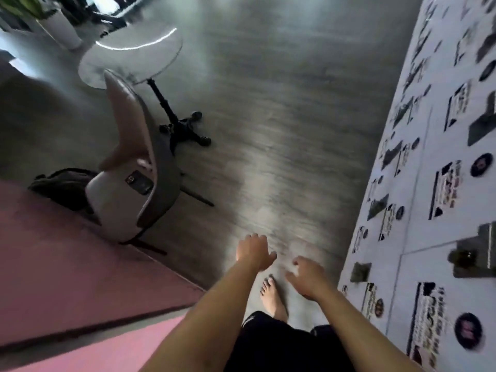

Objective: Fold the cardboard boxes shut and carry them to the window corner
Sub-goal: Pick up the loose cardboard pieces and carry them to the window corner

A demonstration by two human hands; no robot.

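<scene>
Both my left hand [253,252] and right hand [308,277] hang loose, carrying nothing over bare floor [268,130], no cardboard box visible in this blurry view, so I'm probably between carries, remaining count unclear.

Floor [268,116] runs forward through centre of view. Left of it: chair [134,189], with a bag [64,186] on the floor just left of the chair. Round table [131,60] stands beyond the chair; planter [60,29] further back, far left. Rug [67,264] occupies near left. Panelled wall [442,183] runs along the right. Bare foot [272,296] on the floor, near centre.
</scene>
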